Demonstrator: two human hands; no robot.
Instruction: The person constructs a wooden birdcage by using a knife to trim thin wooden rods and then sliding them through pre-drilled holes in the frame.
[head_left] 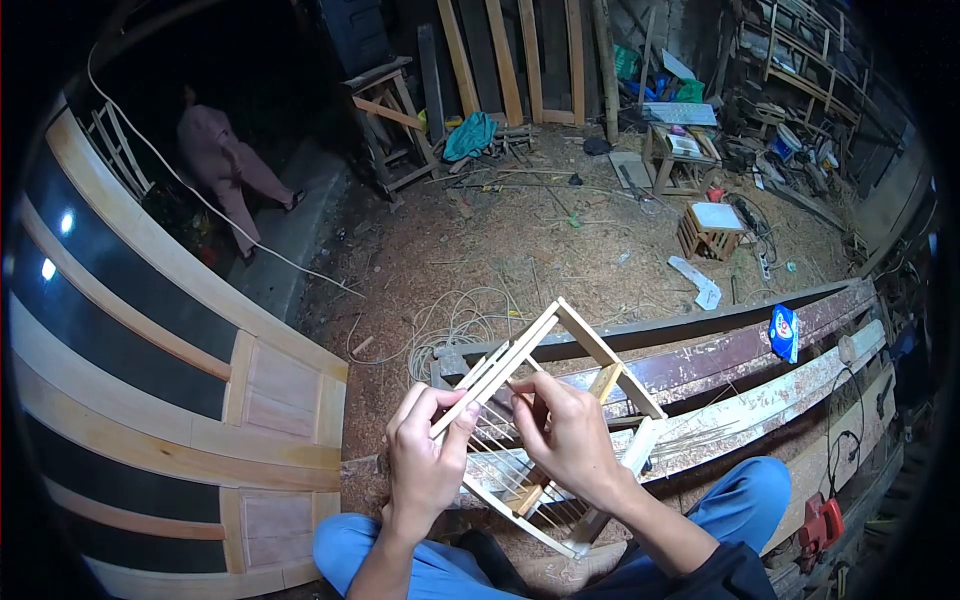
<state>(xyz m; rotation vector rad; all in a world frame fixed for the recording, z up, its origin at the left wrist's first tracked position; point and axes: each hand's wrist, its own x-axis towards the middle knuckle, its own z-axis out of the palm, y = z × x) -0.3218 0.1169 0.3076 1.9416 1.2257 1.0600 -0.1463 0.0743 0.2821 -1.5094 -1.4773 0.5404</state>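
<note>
A small wooden frame [588, 335], built like a cage with thin bars [490, 466] running across one side, is tilted above my lap. My left hand [428, 440] grips its long upper-left rail, thumb on the near face and fingers wrapped behind. Inside the frame's outline, my right hand [572, 432] is closed in a pinch close to the bars. Whatever sits between those fingertips is too small or hidden to make out. A crossbar [606, 382] shows just beyond my right knuckles.
Long planks [740, 400] lie in front of me, carrying a blue packet [784, 334] and a red tool [820, 524]. Panelled wooden doors [290, 375] stand at left. Coiled cord [465, 325] and a slatted crate [708, 232] are on the ground. A person [225, 165] walks at far left.
</note>
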